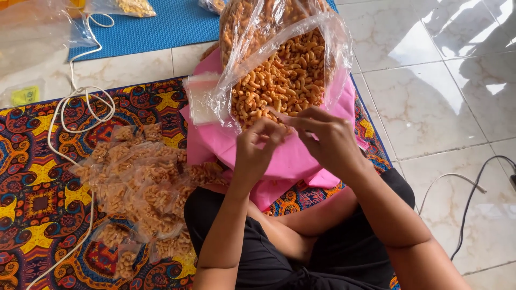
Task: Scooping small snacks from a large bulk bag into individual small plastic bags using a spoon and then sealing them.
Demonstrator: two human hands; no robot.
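Both hands working open a small clear plastic pouch in front of the big bag of orange macaroni snacks

The left hand [257, 144] and right hand [326, 137] pinch the small clear pouch [284, 119] between fingertips, just below the mouth of the large clear bag [279, 59]; the pouch looks empty, so the step appears to be parting its mouth. Filling would call for holding it open beside the bag. Filled packets [137, 182] lie left of the bag, on the patterned mat [32, 182]

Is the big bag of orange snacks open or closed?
Open. The big clear bag gapes at its mouth, showing loose orange snacks inside, above the pink cloth.
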